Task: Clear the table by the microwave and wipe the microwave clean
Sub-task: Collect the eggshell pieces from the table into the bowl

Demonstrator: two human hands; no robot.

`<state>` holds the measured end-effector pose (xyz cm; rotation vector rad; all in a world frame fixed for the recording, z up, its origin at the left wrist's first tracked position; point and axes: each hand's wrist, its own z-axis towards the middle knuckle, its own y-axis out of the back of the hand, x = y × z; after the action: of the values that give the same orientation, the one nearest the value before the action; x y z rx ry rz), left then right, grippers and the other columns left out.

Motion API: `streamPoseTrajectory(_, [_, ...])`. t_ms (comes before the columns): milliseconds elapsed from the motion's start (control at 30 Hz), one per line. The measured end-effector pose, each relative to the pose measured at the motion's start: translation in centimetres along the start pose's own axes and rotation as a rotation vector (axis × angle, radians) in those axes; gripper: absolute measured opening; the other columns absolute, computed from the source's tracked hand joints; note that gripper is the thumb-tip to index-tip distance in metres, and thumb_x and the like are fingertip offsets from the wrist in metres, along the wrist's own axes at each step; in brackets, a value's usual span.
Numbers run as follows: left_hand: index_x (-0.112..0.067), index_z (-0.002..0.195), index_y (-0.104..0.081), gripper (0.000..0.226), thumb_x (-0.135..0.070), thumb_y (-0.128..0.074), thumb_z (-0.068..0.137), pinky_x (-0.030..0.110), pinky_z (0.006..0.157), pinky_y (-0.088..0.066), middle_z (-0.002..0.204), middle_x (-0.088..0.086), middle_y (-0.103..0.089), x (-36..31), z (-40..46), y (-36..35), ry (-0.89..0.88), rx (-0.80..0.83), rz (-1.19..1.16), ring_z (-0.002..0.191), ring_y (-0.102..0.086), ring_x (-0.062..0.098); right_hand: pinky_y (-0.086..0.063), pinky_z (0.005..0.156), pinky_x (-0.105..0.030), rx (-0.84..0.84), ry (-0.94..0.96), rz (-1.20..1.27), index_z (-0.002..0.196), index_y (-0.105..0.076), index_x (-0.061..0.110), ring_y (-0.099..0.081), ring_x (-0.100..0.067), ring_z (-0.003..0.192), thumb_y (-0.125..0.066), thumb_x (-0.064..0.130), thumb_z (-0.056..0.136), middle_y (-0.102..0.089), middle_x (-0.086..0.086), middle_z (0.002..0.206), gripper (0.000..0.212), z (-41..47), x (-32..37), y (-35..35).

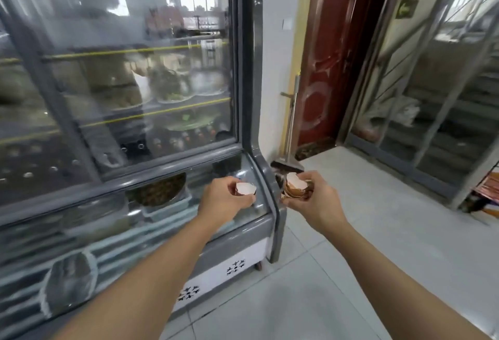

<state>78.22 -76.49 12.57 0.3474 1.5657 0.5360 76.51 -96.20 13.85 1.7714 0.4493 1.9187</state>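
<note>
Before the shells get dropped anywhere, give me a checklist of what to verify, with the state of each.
1. Left hand holds its eggshell: ok, one half shell pinched in the fingers.
2. Right hand holds its eggshells: ok, several nested pieces gripped.
3. Bin in sight to drop them in: not ok, none visible.
4. Floor ahead free to walk: ok, bare tiles toward the door.
5. Clearance from the display fridge: ok, both hands are short of its corner.
6. Loose bits falling from the shells: cannot tell, the picture is blurred.
</note>
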Motion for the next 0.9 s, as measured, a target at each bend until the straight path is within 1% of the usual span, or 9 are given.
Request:
streamPoseTrajectory(133, [-0.024,0.086,-0.071,0.029,-0.029,-0.083,0.059,0.037,0.077,-0.058,0.083,-0.006,-0.073,-2.2,6.6,-3.4,-0.035,0.062,0.000,0.081,-0.069,0.017,-0.041,0.063,-0.013,-0.058,-0.037,-0.011,0.114,-0.053,0.020,-0.060,-0.011,0.085,-0.083,0.020,0.069,-0.061,0.004,0.098,0.054,5.7,-2.1,1.8])
streamPoseTrajectory(267, [-0.025,0.096,-0.072,0.034,-0.027,-0.082,0.063,0.027,0.075,-0.055,0.088,-0.008,-0.072,-4.5,11.4,-6.9,-0.073,0.120,0.014,0.084,-0.067,0.011,-0.040,0.053,-0.009,-0.107,-0.064,-0.011,0.110,-0.052,0.023,-0.056,-0.001,0.075,-0.082,0.019,0.071,-0.056,0.010,0.091,0.049,10.1,-4.1,3.8])
streamPoseTrajectory(333, [-0.026,0.097,-0.072,0.034,-0.026,-0.082,0.065,0.024,0.074,-0.053,0.089,-0.010,-0.071,-5.7,13.3,-8.6,-0.082,0.136,0.020,0.084,-0.066,0.009,-0.040,0.052,-0.009,-0.115,-0.080,-0.008,0.109,-0.051,0.024,-0.055,0.001,0.073,-0.082,0.020,0.071,-0.055,0.011,0.090,0.049,12.1,-5.1,4.8])
streamPoseTrajectory(400, [-0.027,0.094,-0.071,0.030,-0.025,-0.082,0.066,0.023,0.073,-0.049,0.090,-0.010,-0.071,-6.8,15.1,-10.4,-0.093,0.138,0.026,0.085,-0.065,0.009,-0.040,0.056,-0.010,-0.118,-0.092,0.000,0.113,-0.053,0.023,-0.056,-0.002,0.076,-0.082,0.019,0.071,-0.056,0.010,0.092,0.051,14.1,-6.4,5.8])
streamPoseTrajectory(500, [-0.025,0.100,-0.071,0.034,-0.026,-0.082,0.067,0.025,0.077,-0.050,0.094,-0.006,-0.071,-8.5,18.2,-13.6,-0.111,0.141,0.037,0.089,-0.064,0.012,-0.043,0.064,-0.012,-0.116,-0.087,0.001,0.116,-0.055,0.020,-0.058,-0.007,0.082,-0.082,0.016,0.070,-0.057,0.010,0.092,0.053,17.9,-8.7,7.9])
streamPoseTrajectory(600, [-0.024,0.102,-0.071,0.038,-0.029,-0.082,0.066,0.034,0.085,-0.054,0.097,-0.006,-0.070,-10.0,21.6,-17.6,-0.079,0.120,0.034,0.093,-0.064,0.016,-0.047,0.073,-0.021,-0.102,-0.063,-0.018,0.118,-0.055,0.019,-0.061,-0.014,0.089,-0.082,0.018,0.070,-0.058,0.007,0.098,0.055,22.3,-11.5,10.2])
streamPoseTrajectory(733, [-0.027,0.097,-0.071,0.034,-0.029,-0.083,0.064,0.038,0.087,-0.054,0.093,-0.008,-0.071,-12.5,26.1,-23.6,-0.024,0.071,0.001,0.092,-0.065,0.016,-0.046,0.074,-0.021,-0.050,-0.032,-0.041,0.119,-0.054,0.019,-0.058,-0.014,0.093,-0.082,0.022,0.071,-0.058,0.005,0.103,0.056,29.0,-15.1,14.1])
streamPoseTrajectory(900, [-0.027,0.098,-0.071,0.035,-0.031,-0.081,0.065,0.031,0.085,-0.053,0.091,-0.010,-0.071,-15.5,30.6,-28.9,0.046,-0.012,0.007,0.091,-0.065,0.012,-0.045,0.074,-0.022,0.038,-0.004,-0.066,0.118,-0.054,0.020,-0.057,-0.014,0.094,-0.082,0.024,0.070,-0.058,0.006,0.101,0.056,36.7,-18.8,18.0])
